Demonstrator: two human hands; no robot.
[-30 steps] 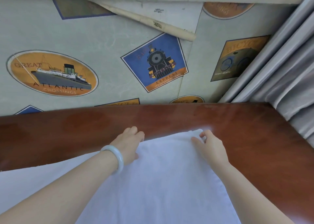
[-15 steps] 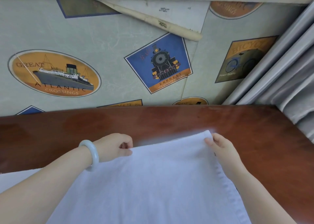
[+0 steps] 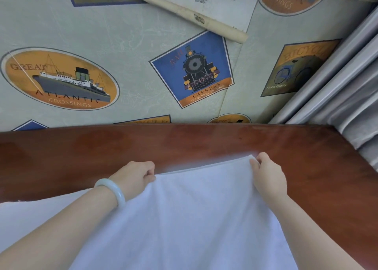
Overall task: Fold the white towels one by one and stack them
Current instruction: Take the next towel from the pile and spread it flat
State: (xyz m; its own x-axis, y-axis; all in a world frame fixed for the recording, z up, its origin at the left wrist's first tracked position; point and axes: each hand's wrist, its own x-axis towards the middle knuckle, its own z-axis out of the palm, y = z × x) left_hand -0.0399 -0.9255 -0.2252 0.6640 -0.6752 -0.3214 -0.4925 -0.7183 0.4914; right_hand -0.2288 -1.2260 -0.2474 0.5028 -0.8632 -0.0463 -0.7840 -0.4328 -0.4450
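A white towel (image 3: pixel 196 214) lies spread on the dark red wooden table (image 3: pixel 204 142), reaching from the table's middle down to the bottom edge of the view. My left hand (image 3: pixel 137 175), with a pale bangle on its wrist, grips the towel's far left corner with curled fingers. My right hand (image 3: pixel 268 173) pinches the far right corner. The far edge of the towel runs between the two hands, slightly lifted off the wood. More white cloth (image 3: pixel 36 214) shows under my left forearm at the left.
The table's far edge meets a wall (image 3: pixel 131 44) papered with ship, train and bicycle pictures, with a strip of paper peeling at the top. Grey curtains (image 3: pixel 347 89) hang at the right, beside the table's rounded far right corner. Bare wood lies beyond and to the right of the towel.
My left hand has slid left along the far edge and curled from flat into a grip on the corner. My right hand now pinches the other corner, and the far edge is pulled straight.
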